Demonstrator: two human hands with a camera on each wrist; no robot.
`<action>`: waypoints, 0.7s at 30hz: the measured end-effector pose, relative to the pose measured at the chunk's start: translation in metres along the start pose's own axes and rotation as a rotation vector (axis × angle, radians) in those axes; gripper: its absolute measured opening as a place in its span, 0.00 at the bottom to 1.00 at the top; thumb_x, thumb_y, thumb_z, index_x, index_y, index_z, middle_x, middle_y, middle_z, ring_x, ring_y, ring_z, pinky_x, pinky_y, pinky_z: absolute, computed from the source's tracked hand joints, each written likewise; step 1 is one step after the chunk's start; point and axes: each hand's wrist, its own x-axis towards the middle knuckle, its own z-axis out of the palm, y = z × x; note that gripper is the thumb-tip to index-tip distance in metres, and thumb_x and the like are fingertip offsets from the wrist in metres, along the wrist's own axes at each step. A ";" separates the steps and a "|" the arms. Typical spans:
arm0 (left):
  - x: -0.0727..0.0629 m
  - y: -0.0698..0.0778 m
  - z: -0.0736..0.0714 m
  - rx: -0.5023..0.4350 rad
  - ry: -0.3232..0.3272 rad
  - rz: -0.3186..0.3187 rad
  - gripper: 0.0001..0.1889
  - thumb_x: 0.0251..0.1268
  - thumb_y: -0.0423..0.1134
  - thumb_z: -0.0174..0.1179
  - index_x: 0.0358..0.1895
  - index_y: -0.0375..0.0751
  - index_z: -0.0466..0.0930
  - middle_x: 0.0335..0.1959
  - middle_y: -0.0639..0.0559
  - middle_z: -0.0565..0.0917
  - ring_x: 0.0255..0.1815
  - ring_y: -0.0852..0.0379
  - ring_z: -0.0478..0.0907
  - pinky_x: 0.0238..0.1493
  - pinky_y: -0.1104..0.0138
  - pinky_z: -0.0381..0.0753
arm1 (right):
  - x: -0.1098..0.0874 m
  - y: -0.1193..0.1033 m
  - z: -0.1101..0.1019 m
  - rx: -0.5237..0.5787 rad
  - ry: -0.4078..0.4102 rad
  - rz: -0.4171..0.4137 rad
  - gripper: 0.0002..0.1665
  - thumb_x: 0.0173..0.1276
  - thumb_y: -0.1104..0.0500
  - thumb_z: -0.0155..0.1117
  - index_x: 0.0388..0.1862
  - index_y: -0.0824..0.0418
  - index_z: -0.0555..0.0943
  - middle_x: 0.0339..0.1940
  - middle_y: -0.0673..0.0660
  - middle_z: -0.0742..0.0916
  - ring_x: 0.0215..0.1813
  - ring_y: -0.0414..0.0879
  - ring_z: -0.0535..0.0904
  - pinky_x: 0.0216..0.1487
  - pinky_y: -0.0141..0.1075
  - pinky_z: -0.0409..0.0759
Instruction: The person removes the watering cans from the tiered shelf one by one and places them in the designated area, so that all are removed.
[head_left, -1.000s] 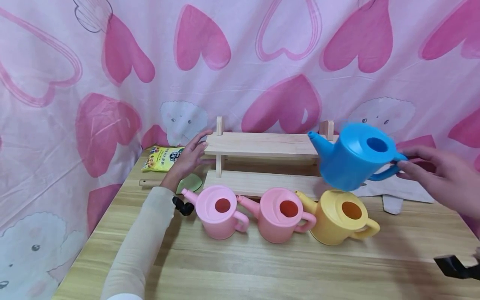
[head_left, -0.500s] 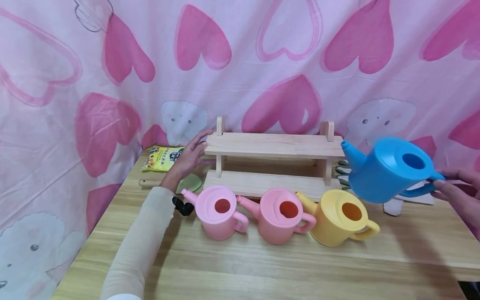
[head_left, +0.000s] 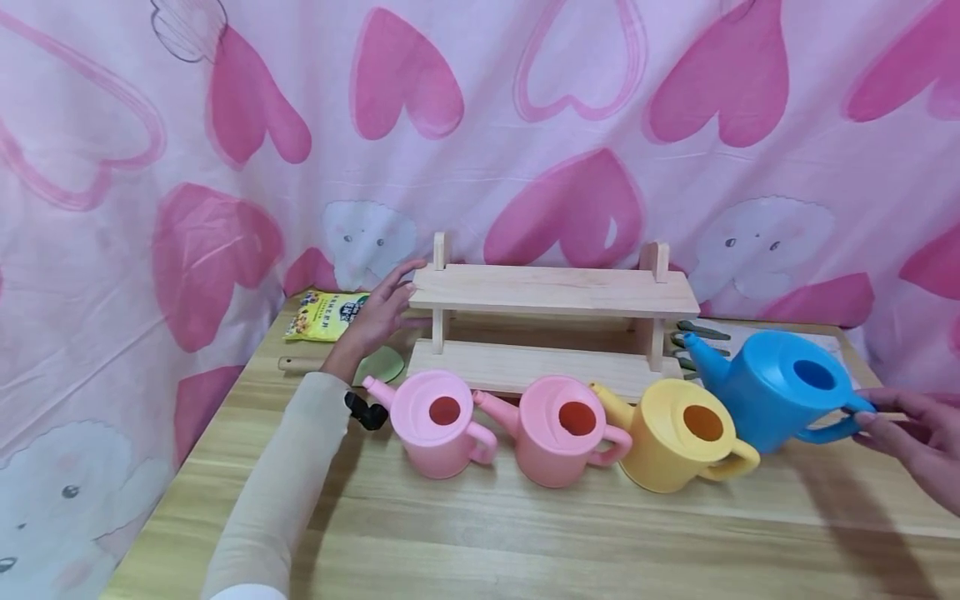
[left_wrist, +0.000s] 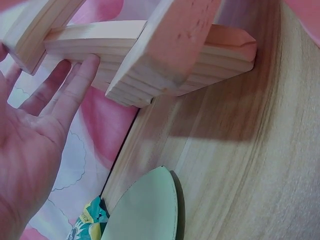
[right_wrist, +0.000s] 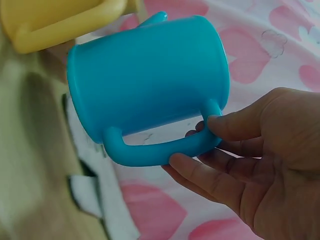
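My right hand [head_left: 918, 442] pinches the handle of a blue watering can [head_left: 783, 392] between thumb and fingers, at the table's right side. The can's spout points left, and the yellow watering can [head_left: 675, 442] partly hides its base. I cannot tell whether it touches the table. A light pink watering can [head_left: 435, 437] and a darker pink one [head_left: 558, 446] stand in a row with the yellow one. My left hand [head_left: 382, 312] rests at the left end of a two-tier wooden shelf [head_left: 555, 289]. In the left wrist view its fairly straight fingers touch the wood.
A yellow packet [head_left: 322, 317] and a pale green trowel-like blade [head_left: 380, 365] with a wooden handle lie left of the shelf. Green-tipped gloves [head_left: 701, 331] lie behind the blue can. A pink heart-patterned curtain [head_left: 480, 125] hangs behind the table.
My right hand has carried the blue watering can rightward and down, from in front of the shelf's right end to beside the yellow can. My left hand has stayed at the shelf.
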 end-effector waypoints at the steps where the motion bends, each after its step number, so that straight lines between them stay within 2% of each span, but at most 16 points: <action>1: 0.000 0.000 0.000 0.003 0.002 -0.002 0.26 0.86 0.45 0.45 0.81 0.52 0.57 0.78 0.44 0.61 0.73 0.35 0.67 0.61 0.34 0.73 | -0.003 0.001 0.001 -0.029 0.004 0.014 0.34 0.74 0.82 0.47 0.45 0.43 0.84 0.40 0.37 0.86 0.37 0.26 0.85 0.33 0.21 0.81; 9: 0.001 -0.001 0.001 0.012 0.017 0.000 0.27 0.86 0.44 0.44 0.82 0.50 0.57 0.78 0.44 0.62 0.73 0.36 0.67 0.61 0.34 0.73 | -0.018 0.012 0.007 -0.182 -0.019 0.059 0.35 0.74 0.82 0.49 0.46 0.40 0.82 0.45 0.29 0.82 0.39 0.23 0.82 0.30 0.21 0.81; 16: 0.001 -0.002 0.002 0.000 0.013 0.001 0.27 0.86 0.44 0.44 0.82 0.48 0.55 0.77 0.44 0.63 0.72 0.36 0.68 0.61 0.35 0.73 | -0.025 0.019 0.007 -0.203 -0.040 0.074 0.34 0.73 0.82 0.50 0.47 0.42 0.82 0.45 0.30 0.82 0.39 0.24 0.83 0.31 0.23 0.82; 21: 0.001 -0.002 0.002 0.005 0.009 -0.002 0.28 0.86 0.45 0.44 0.82 0.49 0.54 0.78 0.44 0.62 0.73 0.36 0.67 0.61 0.35 0.73 | -0.027 0.020 0.007 -0.239 -0.036 0.139 0.29 0.75 0.80 0.51 0.44 0.45 0.82 0.40 0.30 0.82 0.36 0.25 0.83 0.29 0.24 0.82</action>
